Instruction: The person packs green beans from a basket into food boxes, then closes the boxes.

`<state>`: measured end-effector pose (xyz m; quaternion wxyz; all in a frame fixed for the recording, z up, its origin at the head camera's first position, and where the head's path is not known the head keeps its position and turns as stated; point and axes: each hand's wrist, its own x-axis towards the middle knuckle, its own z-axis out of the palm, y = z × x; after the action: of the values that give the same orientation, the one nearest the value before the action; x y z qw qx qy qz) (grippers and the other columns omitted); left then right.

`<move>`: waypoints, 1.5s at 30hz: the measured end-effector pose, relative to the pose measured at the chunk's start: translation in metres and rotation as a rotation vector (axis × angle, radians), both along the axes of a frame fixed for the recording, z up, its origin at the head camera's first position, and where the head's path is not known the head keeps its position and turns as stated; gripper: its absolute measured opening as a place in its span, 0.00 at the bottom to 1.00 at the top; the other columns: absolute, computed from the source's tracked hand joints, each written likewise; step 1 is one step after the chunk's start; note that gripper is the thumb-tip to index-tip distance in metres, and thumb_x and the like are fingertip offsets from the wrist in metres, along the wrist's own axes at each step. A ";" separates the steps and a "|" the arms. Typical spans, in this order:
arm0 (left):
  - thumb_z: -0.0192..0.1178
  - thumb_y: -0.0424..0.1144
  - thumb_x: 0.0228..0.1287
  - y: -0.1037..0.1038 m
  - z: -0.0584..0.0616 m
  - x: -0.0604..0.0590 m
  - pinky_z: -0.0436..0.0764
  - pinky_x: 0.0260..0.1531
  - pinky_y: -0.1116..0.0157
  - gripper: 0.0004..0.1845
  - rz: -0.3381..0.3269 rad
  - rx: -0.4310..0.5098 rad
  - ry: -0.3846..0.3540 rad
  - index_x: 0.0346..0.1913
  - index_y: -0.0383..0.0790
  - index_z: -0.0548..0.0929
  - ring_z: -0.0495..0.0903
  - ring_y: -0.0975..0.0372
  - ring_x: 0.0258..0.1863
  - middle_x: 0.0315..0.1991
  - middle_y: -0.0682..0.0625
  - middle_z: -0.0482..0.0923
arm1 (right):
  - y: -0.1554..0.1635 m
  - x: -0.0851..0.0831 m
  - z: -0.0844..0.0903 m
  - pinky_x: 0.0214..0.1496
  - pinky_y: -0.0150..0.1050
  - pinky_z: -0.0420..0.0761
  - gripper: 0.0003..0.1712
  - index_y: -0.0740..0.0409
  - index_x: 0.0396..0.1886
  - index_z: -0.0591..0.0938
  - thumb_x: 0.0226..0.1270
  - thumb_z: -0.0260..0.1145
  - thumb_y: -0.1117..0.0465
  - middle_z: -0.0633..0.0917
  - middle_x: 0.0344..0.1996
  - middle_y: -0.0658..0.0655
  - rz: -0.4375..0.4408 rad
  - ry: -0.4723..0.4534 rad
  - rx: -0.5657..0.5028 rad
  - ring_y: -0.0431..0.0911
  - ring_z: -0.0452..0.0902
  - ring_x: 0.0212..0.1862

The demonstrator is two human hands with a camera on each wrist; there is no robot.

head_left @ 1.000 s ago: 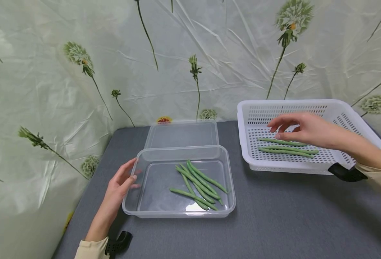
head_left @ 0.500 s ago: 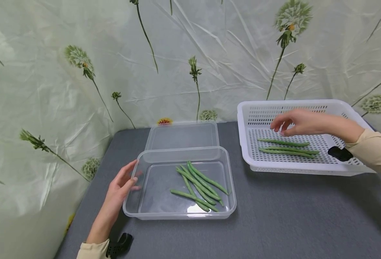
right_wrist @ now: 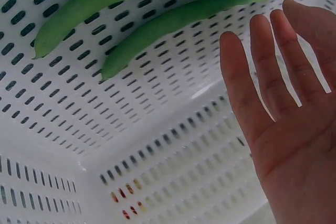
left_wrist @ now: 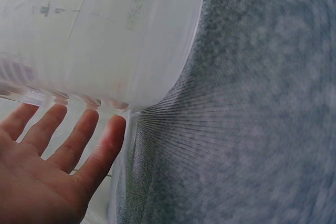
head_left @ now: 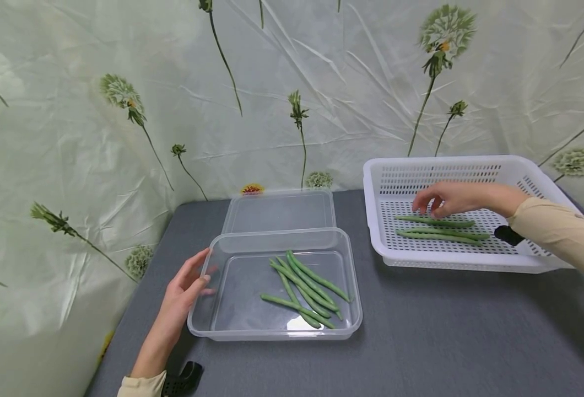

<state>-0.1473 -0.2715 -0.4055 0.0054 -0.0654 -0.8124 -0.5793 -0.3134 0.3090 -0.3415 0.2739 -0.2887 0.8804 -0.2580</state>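
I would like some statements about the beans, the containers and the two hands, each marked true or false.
1. The right hand is inside the white basket. True.
2. The right hand grips a bean. False: its fingers are straight, holding nothing.
3. The clear container holds green beans. True.
4. The left hand lies inside the clear container. False: it rests against the outer wall.
5. The white basket is empty. False: beans lie in it.

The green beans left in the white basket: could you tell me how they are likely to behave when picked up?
The green beans look long, thin and nearly straight, so each would probably stay fairly stiff, sagging little. They seem light for their length. Lying flat on the perforated floor of the white basket, they may roll sideways if nudged. The right hand hovers open above them.
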 end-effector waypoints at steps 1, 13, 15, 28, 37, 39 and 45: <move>0.49 0.35 0.77 0.000 0.000 0.000 0.81 0.44 0.62 0.27 -0.001 0.001 0.000 0.75 0.48 0.61 0.72 0.66 0.61 0.73 0.47 0.59 | 0.000 -0.001 -0.002 0.44 0.39 0.79 0.23 0.64 0.54 0.79 0.58 0.63 0.77 0.80 0.42 0.58 -0.004 -0.010 0.006 0.52 0.77 0.45; 0.49 0.35 0.77 0.001 0.001 0.000 0.81 0.45 0.63 0.27 -0.010 -0.004 -0.001 0.76 0.48 0.61 0.71 0.66 0.62 0.74 0.48 0.59 | 0.007 -0.008 -0.027 0.32 0.35 0.73 0.20 0.63 0.45 0.76 0.52 0.62 0.80 0.73 0.32 0.56 0.004 -0.086 -0.017 0.45 0.70 0.31; 0.49 0.35 0.77 0.001 0.001 -0.001 0.81 0.45 0.63 0.27 -0.009 -0.003 -0.001 0.75 0.48 0.61 0.71 0.66 0.62 0.74 0.48 0.59 | 0.009 -0.008 -0.028 0.31 0.35 0.73 0.20 0.63 0.45 0.77 0.52 0.62 0.80 0.73 0.31 0.56 0.008 -0.072 -0.028 0.44 0.70 0.31; 0.49 0.34 0.77 0.000 0.000 0.000 0.81 0.44 0.62 0.27 -0.001 0.004 -0.002 0.75 0.47 0.61 0.72 0.66 0.62 0.73 0.46 0.59 | 0.012 -0.005 -0.021 0.37 0.37 0.78 0.22 0.69 0.54 0.78 0.59 0.65 0.75 0.76 0.36 0.58 -0.069 -0.061 -0.069 0.46 0.74 0.37; 0.49 0.35 0.77 -0.001 0.001 -0.001 0.81 0.45 0.62 0.27 -0.008 -0.002 0.002 0.76 0.48 0.61 0.72 0.65 0.62 0.74 0.47 0.59 | 0.013 0.005 -0.004 0.35 0.41 0.81 0.26 0.73 0.62 0.72 0.65 0.63 0.72 0.79 0.43 0.63 -0.137 -0.087 -0.136 0.48 0.76 0.36; 0.49 0.35 0.77 0.000 0.001 0.000 0.81 0.45 0.62 0.27 -0.007 -0.003 0.000 0.76 0.48 0.61 0.72 0.65 0.62 0.74 0.47 0.59 | 0.012 0.007 0.001 0.34 0.42 0.81 0.25 0.74 0.63 0.71 0.67 0.63 0.72 0.79 0.44 0.65 -0.143 -0.094 -0.160 0.48 0.76 0.35; 0.49 0.35 0.78 0.000 0.001 0.000 0.80 0.45 0.62 0.27 -0.004 -0.006 -0.009 0.76 0.48 0.60 0.71 0.63 0.63 0.74 0.47 0.58 | 0.010 0.013 0.014 0.36 0.45 0.83 0.27 0.72 0.66 0.67 0.70 0.61 0.71 0.80 0.48 0.68 -0.150 -0.133 -0.219 0.52 0.81 0.41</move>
<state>-0.1469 -0.2712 -0.4047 0.0005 -0.0642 -0.8142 -0.5771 -0.3008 0.3191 -0.3276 0.2783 -0.2327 0.8459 -0.3909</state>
